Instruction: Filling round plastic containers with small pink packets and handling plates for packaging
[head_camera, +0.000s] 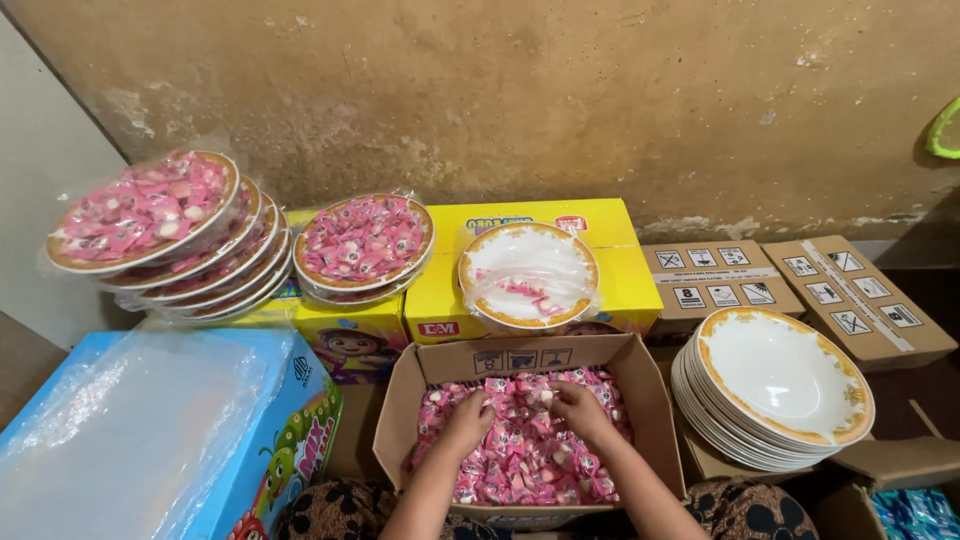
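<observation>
I note the open cardboard box (520, 375), long axis left-right, full of pink wrapped candies (525, 455); my left hand (468, 418) and right hand (580, 408) curl closed on candies; a bagged plate (527, 275) sits behind, stacked empty plates (775, 390) right

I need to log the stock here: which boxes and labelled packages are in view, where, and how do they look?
Open brown carton: centre front, pink sweets inside, both hands in it.
Yellow box: behind it, rectangular, red label.
Blue box: front left, cartoon print, clear film on top.
Two closed brown cartons: right rear, black pictogram squares.
</observation>
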